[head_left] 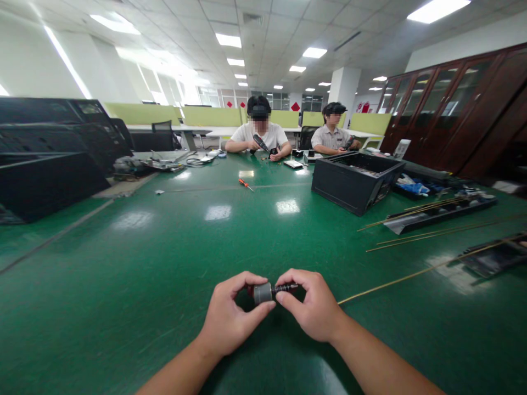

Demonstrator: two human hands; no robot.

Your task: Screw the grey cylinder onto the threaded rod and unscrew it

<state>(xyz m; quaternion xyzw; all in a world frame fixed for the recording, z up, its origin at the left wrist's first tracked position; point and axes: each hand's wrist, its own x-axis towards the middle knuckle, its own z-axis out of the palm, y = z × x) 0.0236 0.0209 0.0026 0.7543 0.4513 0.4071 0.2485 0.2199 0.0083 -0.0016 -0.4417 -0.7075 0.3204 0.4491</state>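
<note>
Low in the head view, my two hands meet over the green table (173, 263). Between the thumb and fingers of my left hand (228, 315) sits a small grey cylinder that looks like a motor (262, 293), with a reddish part behind it. A dark, ribbed shaft (287, 288) sticks out from its right end. My right hand (316, 304) pinches this shaft with thumb and forefinger. The motor lies about level, just above the tabletop. My fingers hide parts of both ends.
An orange screwdriver (246, 184) lies farther back. To the right stand a black open case (341, 184), long thin rods (395, 282) and a metal channel (436, 214). Black computer cases (53, 159) line the left. Across the table, two people (260, 134) hold power tools.
</note>
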